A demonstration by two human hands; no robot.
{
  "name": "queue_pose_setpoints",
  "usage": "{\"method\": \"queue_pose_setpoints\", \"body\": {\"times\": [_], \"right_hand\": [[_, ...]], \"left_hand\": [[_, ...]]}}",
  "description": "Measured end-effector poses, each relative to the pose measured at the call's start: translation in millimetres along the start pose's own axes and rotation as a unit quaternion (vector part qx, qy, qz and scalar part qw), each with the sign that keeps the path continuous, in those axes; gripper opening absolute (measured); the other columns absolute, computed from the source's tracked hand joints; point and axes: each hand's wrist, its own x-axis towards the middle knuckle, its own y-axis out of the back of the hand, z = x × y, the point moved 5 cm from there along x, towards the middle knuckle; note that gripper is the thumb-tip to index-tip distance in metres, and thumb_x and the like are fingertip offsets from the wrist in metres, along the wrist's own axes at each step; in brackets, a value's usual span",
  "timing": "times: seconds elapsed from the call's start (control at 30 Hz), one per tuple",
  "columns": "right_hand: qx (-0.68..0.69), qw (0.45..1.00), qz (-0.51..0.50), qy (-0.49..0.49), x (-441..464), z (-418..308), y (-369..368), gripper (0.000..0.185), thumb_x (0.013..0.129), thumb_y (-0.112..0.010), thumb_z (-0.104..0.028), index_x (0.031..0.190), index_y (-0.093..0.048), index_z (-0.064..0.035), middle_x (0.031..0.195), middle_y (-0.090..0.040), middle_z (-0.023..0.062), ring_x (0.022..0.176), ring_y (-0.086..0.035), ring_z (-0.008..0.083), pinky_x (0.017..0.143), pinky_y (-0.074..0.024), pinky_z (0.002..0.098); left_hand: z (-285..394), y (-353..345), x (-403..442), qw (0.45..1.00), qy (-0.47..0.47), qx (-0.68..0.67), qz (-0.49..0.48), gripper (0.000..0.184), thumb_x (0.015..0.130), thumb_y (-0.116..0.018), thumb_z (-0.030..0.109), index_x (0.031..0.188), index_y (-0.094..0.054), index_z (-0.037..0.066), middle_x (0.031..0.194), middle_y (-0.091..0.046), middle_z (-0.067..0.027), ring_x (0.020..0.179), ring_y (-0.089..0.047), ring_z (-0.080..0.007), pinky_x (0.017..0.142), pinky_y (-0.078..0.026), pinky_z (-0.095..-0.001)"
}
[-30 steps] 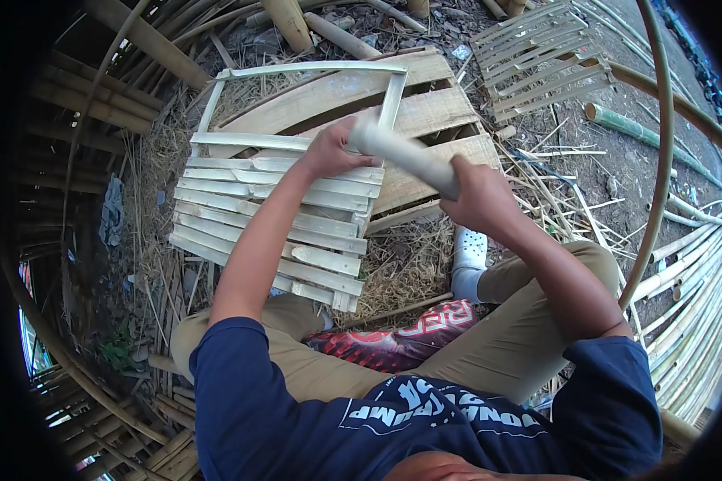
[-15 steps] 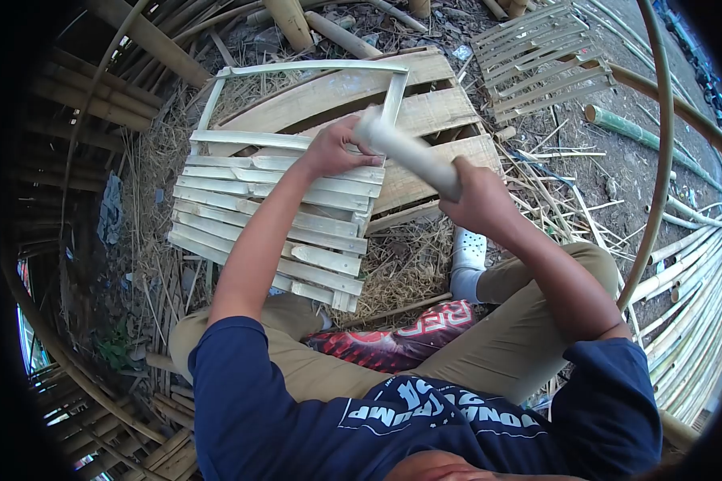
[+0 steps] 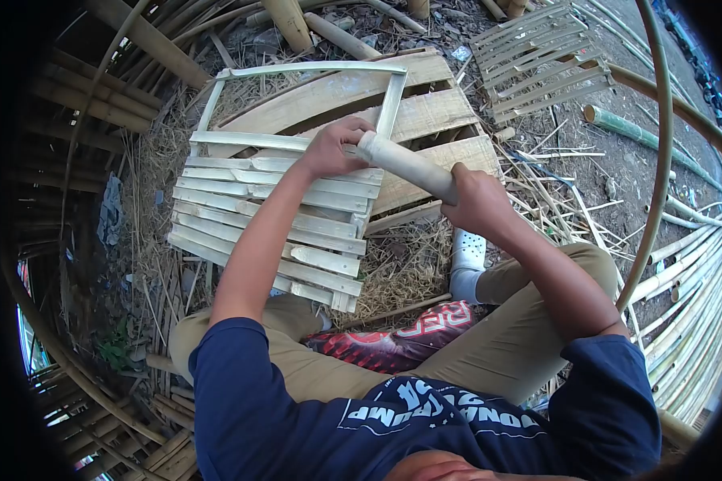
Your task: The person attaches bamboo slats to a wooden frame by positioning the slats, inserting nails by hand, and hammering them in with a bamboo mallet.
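Observation:
A slatted bamboo panel (image 3: 297,216) lies in front of me, its upper part an open frame, its lower part covered by several pale slats. My right hand (image 3: 483,199) is wrapped round the near end of a thick pale stick (image 3: 409,166). The stick's far end is beside my left hand (image 3: 337,147), over the panel's right side rail. My left hand is closed at that rail, near the end of a slat; what its fingers pinch is hidden. Under the panel's upper right part are wide wooden boards (image 3: 437,112).
Another slatted panel (image 3: 537,60) lies at the upper right. Bamboo poles (image 3: 690,280) are piled on the right, near a curved upright pole (image 3: 663,144). Thin strips and straw litter the ground. A white shoe (image 3: 469,250) and a red printed cloth (image 3: 401,337) are close to my legs.
The stick, blurred by motion earlier, now shows sharply with its far end slightly lower, close to my left hand. My left hand stays at the same place on the panel.

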Motion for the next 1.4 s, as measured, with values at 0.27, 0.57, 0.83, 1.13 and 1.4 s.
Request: {"method": "queue_pose_setpoints", "body": {"times": [0.27, 0.57, 0.83, 1.13, 1.4], "right_hand": [[0.036, 0.999, 0.006, -0.036, 0, 11, 9, 0.040, 0.079, -0.079, -0.025, 0.101, -0.064, 0.0046, 0.089, -0.072, 0.0274, 0.087, -0.072, 0.0455, 0.081, -0.0572, 0.0521], [0.034, 0.999, 0.004, -0.018, 2, 4, 3, 0.041, 0.077, -0.081, -0.025, 0.102, -0.065, 0.0041, 0.086, -0.072, 0.0272, 0.085, -0.072, 0.0462, 0.079, -0.0566, 0.0524], [0.025, 1.000, -0.009, -0.016, 4, 0, -5, 0.042, 0.078, -0.081, -0.026, 0.103, -0.065, 0.0042, 0.088, -0.072, 0.0270, 0.087, -0.072, 0.0456, 0.081, -0.0565, 0.0522], [0.021, 1.000, -0.005, -0.006, 2, -3, 0, 0.040, 0.080, -0.078, -0.026, 0.103, -0.063, 0.0032, 0.089, -0.073, 0.0261, 0.086, -0.073, 0.0446, 0.081, -0.0578, 0.0520], [0.014, 1.000, -0.013, -0.008, -2, 6, -10, 0.042, 0.079, -0.080, -0.026, 0.104, -0.063, 0.0035, 0.089, -0.072, 0.0267, 0.085, -0.072, 0.0454, 0.080, -0.0568, 0.0522]], "left_hand": [[-14, 46, -3, 0.981, 0.051, -0.100, 0.160, 0.019, 0.096, -0.065, 0.015, 0.101, -0.079, 0.004, 0.124, -0.071, -0.0090, 0.106, -0.069, -0.0205, 0.097, -0.051, -0.0350], [-80, 54, -38, 0.878, 0.259, 0.390, 0.105, 0.057, 0.100, -0.052, 0.025, 0.156, -0.047, 0.015, 0.166, -0.040, -0.0140, 0.158, -0.030, -0.0308, 0.127, -0.025, -0.0558], [-77, 56, -39, 0.864, 0.337, 0.358, 0.107, 0.061, 0.102, -0.047, 0.032, 0.160, -0.043, 0.016, 0.170, -0.035, -0.0140, 0.160, -0.028, -0.0290, 0.128, -0.024, -0.0524], [-74, 50, -32, 0.815, 0.387, 0.404, 0.148, 0.062, 0.105, -0.043, 0.036, 0.162, -0.040, 0.013, 0.172, -0.032, -0.0137, 0.160, -0.027, -0.0282, 0.128, -0.021, -0.0525], [-74, 49, -32, 0.807, 0.392, 0.420, 0.139, 0.063, 0.104, -0.044, 0.036, 0.163, -0.038, 0.015, 0.172, -0.031, -0.0135, 0.160, -0.027, -0.0278, 0.127, -0.022, -0.0527]]}}
